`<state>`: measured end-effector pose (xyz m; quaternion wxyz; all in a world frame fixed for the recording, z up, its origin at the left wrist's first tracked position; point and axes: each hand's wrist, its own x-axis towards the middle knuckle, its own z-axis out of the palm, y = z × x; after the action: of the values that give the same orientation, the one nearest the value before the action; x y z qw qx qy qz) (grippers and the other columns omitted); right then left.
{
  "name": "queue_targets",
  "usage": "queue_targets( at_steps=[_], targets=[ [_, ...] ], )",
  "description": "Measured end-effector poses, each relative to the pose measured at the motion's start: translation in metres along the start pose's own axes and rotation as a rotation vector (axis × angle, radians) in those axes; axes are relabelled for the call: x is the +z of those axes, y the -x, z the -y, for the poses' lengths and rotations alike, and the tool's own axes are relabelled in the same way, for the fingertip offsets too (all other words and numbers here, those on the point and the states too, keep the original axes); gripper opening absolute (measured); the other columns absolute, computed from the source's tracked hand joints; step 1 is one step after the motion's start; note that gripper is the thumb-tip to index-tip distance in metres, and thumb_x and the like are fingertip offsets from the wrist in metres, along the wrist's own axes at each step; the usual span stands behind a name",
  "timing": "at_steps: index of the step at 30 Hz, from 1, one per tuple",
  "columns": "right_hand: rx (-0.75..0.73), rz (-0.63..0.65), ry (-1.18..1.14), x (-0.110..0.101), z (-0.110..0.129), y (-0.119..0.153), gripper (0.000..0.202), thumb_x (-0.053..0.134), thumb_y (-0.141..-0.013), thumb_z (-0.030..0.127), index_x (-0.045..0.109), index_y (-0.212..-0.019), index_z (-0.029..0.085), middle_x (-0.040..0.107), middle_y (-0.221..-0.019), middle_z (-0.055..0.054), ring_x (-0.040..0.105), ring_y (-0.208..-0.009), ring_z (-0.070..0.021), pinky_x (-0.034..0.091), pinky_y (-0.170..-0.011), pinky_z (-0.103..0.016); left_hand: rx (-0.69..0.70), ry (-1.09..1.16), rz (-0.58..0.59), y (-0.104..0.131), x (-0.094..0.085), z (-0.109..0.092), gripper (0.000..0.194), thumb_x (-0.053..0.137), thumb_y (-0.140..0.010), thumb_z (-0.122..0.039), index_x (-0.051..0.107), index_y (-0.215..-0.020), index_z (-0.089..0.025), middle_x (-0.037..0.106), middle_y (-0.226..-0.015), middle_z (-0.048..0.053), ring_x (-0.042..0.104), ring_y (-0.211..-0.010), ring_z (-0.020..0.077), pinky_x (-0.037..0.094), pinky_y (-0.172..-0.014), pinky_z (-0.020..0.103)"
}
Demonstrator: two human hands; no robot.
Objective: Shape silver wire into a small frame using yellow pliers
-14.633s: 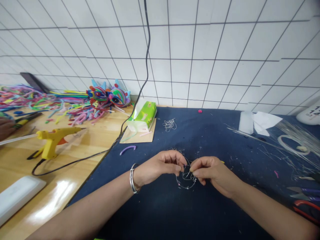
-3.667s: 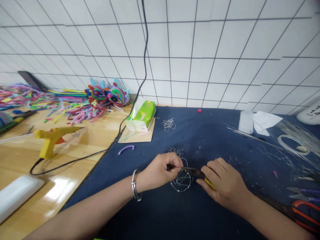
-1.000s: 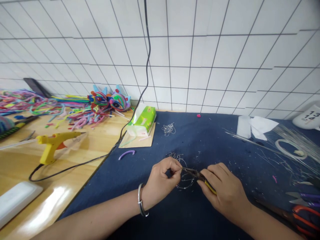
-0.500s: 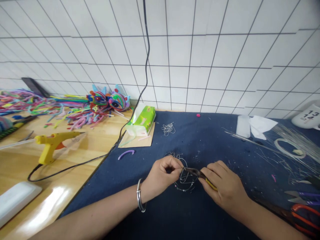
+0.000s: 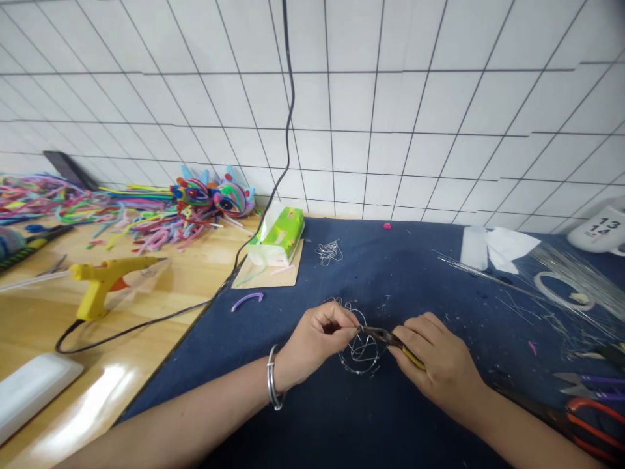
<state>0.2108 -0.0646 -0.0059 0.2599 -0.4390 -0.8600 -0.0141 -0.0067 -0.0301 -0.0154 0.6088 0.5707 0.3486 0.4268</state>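
My right hand is closed around the yellow handles of pliers, whose jaws point left. At the jaw tips, my left hand pinches a thin silvery wire, mostly hidden by thumb and forefinger. Just below the jaws lies a beaded wire ring with loops of bent wire inside it, on the dark blue cloth. Further back on the cloth rests a small tangle of wire pieces.
A tissue pack sits on cardboard at the back. On the left are a yellow glue gun, its black cord and colourful pipe cleaners. Straight wires, a white mug and orange-handled scissors lie on the right.
Both hands keep almost the same place and grip. The pliers have tilted slightly, and the bent wire loops beneath the jaws have shifted a little.
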Motion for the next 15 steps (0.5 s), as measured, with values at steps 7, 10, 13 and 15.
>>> queue_targets(
  at_steps=[7,10,13,15],
  targets=[
    [-0.004,0.023,-0.026,-0.0009,0.0008,-0.0019,0.013,0.051,-0.082,0.02,0.059,-0.091,0.016,0.054,-0.078,-0.005,0.047,-0.073,-0.0151,0.041,-0.069,-0.032,0.026,-0.02,-0.021,-0.0005,0.0012,-0.0017,0.01,0.059,-0.073,-0.008,0.052,-0.067,-0.012,0.059,-0.077,0.003,0.052,-0.066,0.0087,0.041,-0.057,0.02],
    [0.002,0.027,-0.029,-0.0015,0.0013,-0.0016,0.012,0.051,-0.082,0.02,0.059,-0.091,0.016,0.053,-0.078,-0.005,0.047,-0.073,-0.0153,0.041,-0.069,-0.032,0.031,-0.029,-0.028,0.0004,0.0014,-0.0026,0.01,0.059,-0.073,-0.008,0.052,-0.067,-0.012,0.059,-0.077,0.003,0.052,-0.066,0.0091,0.041,-0.058,0.021],
    [0.017,0.025,-0.013,-0.0009,0.0013,-0.0005,0.012,0.051,-0.082,0.022,0.059,-0.09,0.017,0.053,-0.078,-0.005,0.047,-0.074,-0.0156,0.041,-0.068,-0.031,0.044,-0.054,-0.038,0.0017,0.0017,-0.0023,0.01,0.059,-0.073,-0.009,0.052,-0.066,-0.012,0.059,-0.076,0.004,0.053,-0.066,0.0099,0.041,-0.059,0.022],
    [0.02,0.023,0.003,0.0001,0.0014,0.0,0.012,0.051,-0.082,0.023,0.059,-0.09,0.017,0.053,-0.079,-0.005,0.048,-0.074,-0.0158,0.04,-0.068,-0.031,0.051,-0.073,-0.048,0.0022,0.0022,-0.0013,0.01,0.059,-0.073,-0.009,0.052,-0.066,-0.012,0.059,-0.077,0.004,0.053,-0.067,0.0104,0.042,-0.06,0.022]
  ],
)
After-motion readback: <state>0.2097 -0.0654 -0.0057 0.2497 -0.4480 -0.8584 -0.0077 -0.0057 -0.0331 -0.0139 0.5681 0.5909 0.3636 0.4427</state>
